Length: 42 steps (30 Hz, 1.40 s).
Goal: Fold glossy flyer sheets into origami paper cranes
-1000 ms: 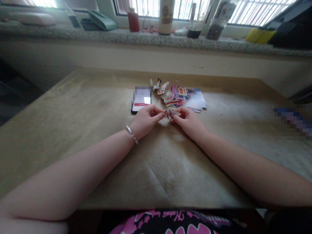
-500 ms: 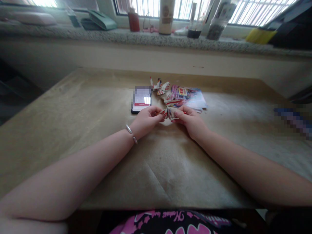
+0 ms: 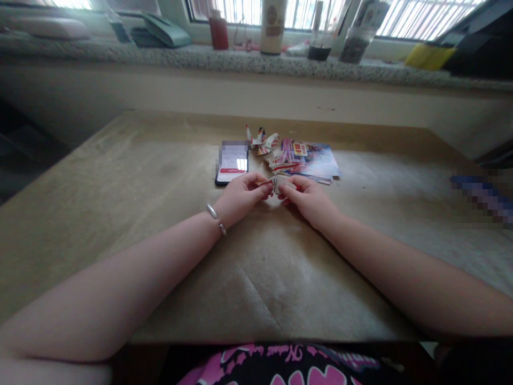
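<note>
Between my hands is a small folded piece of printed paper (image 3: 276, 185), whitish with red marks. My left hand (image 3: 247, 190) pinches its left side between thumb and fingers, a silver bangle on the wrist. From the right, my right hand (image 3: 306, 197) grips the other side with thumb and fingertips. The fingers cover much of the paper, so its full shape is hidden. Just beyond lie folded paper pieces (image 3: 263, 142) with pointed tips and another red-striped folded paper (image 3: 281, 163). A phone (image 3: 232, 164) with a lit screen lies beside my left hand.
A stack of colourful printed leaflets (image 3: 315, 158) lies beyond my right hand on the brownish table (image 3: 180, 289). At the right edge is a blurred bluish item (image 3: 483, 200). Bottles, including a red one (image 3: 218, 31), stand on the speckled windowsill (image 3: 236, 61) behind.
The paper between my fingers has turned and its folded flaps look more closed together. My right fingertips have shifted slightly left on it. The other things have stayed in place.
</note>
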Each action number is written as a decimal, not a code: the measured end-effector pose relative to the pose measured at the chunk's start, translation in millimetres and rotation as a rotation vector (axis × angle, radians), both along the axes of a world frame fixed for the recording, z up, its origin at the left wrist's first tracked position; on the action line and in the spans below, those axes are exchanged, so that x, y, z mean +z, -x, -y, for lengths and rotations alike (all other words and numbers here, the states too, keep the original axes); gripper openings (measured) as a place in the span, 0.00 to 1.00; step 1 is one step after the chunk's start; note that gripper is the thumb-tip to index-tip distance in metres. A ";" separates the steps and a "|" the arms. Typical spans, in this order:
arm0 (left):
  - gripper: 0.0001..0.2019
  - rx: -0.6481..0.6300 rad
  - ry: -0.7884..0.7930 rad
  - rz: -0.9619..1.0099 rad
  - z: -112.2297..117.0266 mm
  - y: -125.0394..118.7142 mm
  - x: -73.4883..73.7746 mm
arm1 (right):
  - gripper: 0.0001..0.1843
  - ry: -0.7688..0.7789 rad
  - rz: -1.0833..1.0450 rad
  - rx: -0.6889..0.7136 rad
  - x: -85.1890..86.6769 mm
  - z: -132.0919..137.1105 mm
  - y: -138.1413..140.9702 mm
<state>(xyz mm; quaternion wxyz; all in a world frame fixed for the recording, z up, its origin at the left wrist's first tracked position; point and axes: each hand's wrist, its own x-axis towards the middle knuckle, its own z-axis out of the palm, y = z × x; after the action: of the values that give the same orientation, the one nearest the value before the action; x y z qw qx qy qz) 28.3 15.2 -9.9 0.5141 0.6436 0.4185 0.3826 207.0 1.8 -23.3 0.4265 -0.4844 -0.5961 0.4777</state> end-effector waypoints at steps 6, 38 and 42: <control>0.20 -0.008 0.052 0.100 1.3 0.0 -0.1 | 0.15 0.023 -0.029 0.001 2.3 2.9 1.6; 0.15 -0.167 0.413 0.435 2.6 -3.3 3.7 | 0.13 0.454 -0.589 0.252 16.8 0.3 -0.9; 0.12 -0.162 0.478 0.550 1.5 -3.5 2.2 | 0.08 0.493 -0.661 0.225 16.8 0.2 -0.3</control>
<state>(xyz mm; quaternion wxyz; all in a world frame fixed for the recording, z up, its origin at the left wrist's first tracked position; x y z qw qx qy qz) 31.8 13.8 -7.8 0.7717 0.4094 0.2901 0.3907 207.4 1.6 -6.6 0.4112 -0.3246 -0.3447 0.7789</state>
